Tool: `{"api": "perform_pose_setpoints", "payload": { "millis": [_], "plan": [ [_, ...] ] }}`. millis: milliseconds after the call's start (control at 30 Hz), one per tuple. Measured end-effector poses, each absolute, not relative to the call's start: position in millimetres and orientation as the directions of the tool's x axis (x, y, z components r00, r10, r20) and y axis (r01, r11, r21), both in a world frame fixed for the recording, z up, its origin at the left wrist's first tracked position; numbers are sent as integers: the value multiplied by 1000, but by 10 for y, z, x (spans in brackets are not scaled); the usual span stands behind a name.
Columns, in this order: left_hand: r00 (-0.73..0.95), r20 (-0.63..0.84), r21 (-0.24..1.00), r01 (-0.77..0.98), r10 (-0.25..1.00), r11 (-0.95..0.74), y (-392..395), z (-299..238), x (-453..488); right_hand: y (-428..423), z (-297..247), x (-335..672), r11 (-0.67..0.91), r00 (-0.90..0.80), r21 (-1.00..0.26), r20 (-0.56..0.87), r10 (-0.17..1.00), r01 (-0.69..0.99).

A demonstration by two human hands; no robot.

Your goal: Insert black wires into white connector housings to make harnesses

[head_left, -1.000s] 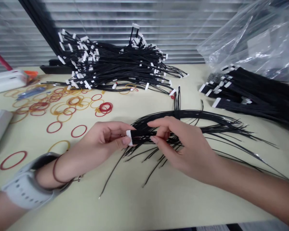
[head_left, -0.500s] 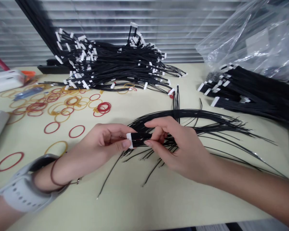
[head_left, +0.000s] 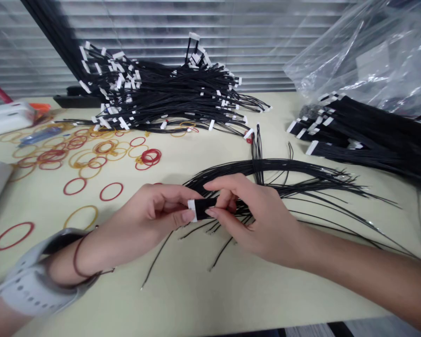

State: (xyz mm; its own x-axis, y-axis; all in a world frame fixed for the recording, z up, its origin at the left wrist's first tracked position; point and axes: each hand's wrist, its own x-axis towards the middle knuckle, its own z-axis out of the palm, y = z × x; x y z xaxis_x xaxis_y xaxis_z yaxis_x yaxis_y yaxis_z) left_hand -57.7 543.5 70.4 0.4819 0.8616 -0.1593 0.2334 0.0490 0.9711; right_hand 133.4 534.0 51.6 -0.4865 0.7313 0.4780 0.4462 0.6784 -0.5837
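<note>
L hand (head_left: 150, 215): thumb + forefinger closed narrow on the white connector (head_left: 192, 209) at the end of a black wire bundle (head_left: 206, 207). R hand (head_left: 263, 220): pinched on the same bundle just right of the connector, forefinger over, thumb under, other fingers curled. The bundle is held between the two hands, apparently just above the table (head_left: 231, 295). Free wire ends are fanned out beyond the R hand and below both hands, some lying on the surface.

Step in hand (judged): wires of one set are gathered and squared up at the connector end. No band is seen round it.

Next move, as judged, calls for a firm L pinch so the connector is not twisted, and for stray wires under the hands to be swept in w/ the R fingers.

Surroundings:
- rubber bands (head_left: 75, 186) scattered beyond and left of the L hand
- pile of connector-tipped wires (head_left: 168, 93) well beyond both hands
- stacked bundles (head_left: 372, 135) and clear plastic bag (head_left: 354, 51) far right of the R hand
- grey watch (head_left: 31, 281) on the L wrist
</note>
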Motion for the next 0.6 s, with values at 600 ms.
{"api": "perform_pose_setpoints", "payload": {
  "millis": [600],
  "plan": [
    [311,-66,931,362,948,-54,5565,678,-684,5219,771,1676,813,-807,-46,99,582,580]
  ]
}}
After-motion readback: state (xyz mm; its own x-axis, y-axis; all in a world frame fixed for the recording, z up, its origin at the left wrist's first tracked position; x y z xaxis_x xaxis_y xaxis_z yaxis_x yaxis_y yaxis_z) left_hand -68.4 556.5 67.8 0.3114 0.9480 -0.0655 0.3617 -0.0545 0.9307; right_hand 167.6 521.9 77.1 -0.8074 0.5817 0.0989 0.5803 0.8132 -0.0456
